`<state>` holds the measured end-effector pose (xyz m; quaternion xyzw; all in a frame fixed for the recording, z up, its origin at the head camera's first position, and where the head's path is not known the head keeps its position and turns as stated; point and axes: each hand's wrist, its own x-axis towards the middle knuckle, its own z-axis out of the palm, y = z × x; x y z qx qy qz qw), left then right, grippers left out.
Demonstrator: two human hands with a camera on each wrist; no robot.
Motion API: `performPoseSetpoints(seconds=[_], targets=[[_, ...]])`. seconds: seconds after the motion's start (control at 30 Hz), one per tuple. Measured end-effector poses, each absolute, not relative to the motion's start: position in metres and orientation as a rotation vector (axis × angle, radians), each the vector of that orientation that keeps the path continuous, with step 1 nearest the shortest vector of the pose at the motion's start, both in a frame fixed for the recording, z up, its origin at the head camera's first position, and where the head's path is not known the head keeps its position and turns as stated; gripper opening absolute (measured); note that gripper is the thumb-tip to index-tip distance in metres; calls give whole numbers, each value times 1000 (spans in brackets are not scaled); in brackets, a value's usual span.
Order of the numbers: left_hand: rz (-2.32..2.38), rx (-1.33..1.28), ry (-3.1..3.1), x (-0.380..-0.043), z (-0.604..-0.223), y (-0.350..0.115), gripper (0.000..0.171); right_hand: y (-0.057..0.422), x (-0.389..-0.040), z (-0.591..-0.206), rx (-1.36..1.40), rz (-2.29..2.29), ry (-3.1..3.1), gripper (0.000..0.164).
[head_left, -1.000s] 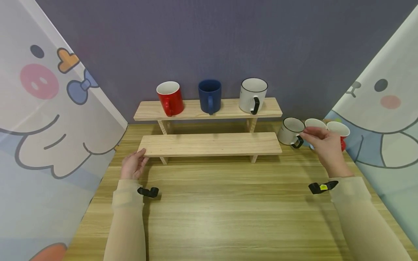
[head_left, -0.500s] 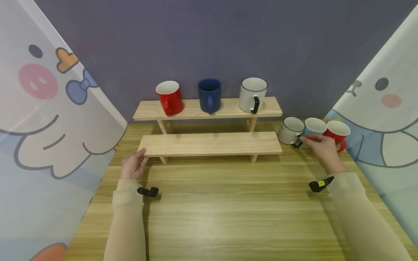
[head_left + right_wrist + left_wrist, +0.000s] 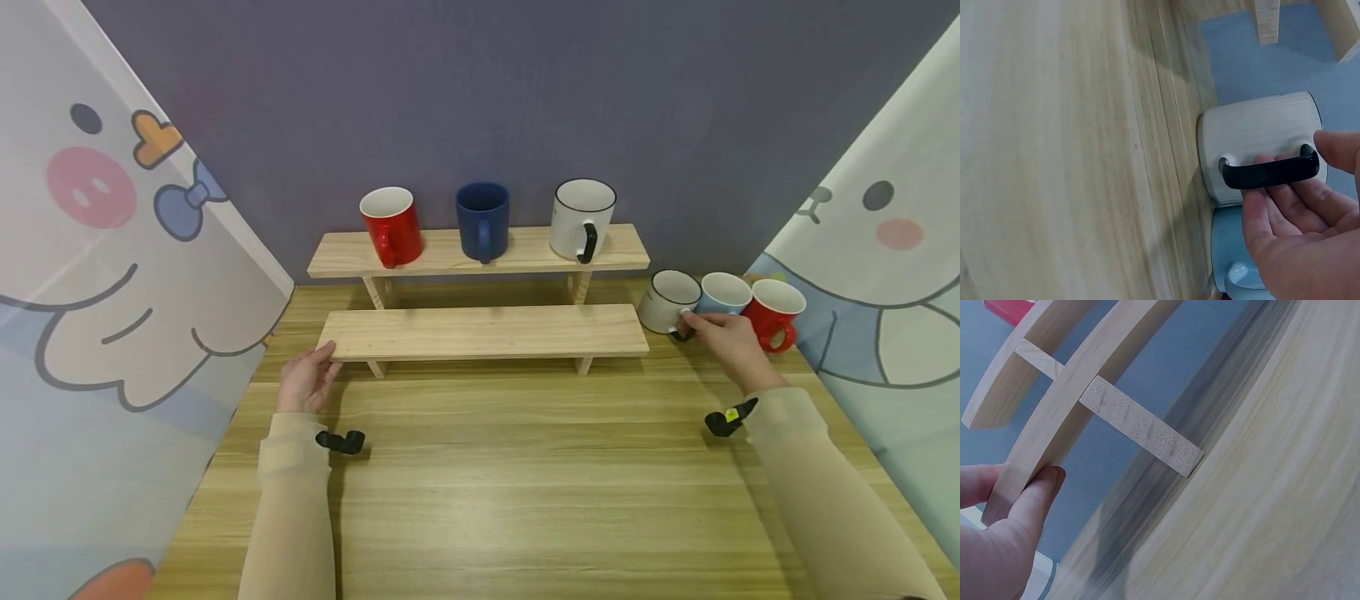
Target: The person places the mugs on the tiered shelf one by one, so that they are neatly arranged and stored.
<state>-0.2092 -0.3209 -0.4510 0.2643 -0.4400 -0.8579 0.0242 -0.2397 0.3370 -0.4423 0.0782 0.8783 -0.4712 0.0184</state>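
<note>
Head view: two-tier pale wooden rack [image 3: 528, 248] on the wood-grain surface [image 3: 480, 483]. Left hand [image 3: 306, 379] at the rack's front left corner; grip pinches the end of the lower board [image 3: 480, 332] across its two faces (left wrist view). Right hand [image 3: 723, 342] right of the rack; grip hooked by the fingers behind the black handle [image 3: 1272, 173] of a white black-rimmed mug [image 3: 666, 304], thumb near the handle's rim end, thumb contact unclear. That mug stands upright just beside the rack's right end. Farther right of the rack: light-blue white-lined mug [image 3: 723, 296], then red white-lined mug [image 3: 765, 317]. Three mugs [image 3: 482, 227] upright on the rack's upper board [image 3: 442, 246].
</note>
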Motion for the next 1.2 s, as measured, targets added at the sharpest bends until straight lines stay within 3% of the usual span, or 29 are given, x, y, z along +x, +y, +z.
performPoseSetpoints(seconds=[0.43,0.73,1.2], targets=[[-2680,801,-1323,-211,-451,-321,32,338,-248,-452,97,-1603,2651,57],[-2653,823,-1362,-210,-449,-320,30,336,-246,-458,114,-1935,2478,50],[-2636,827,-1373,-209,-449,-320,26,325,-225,-433,169,-2328,2263,27]])
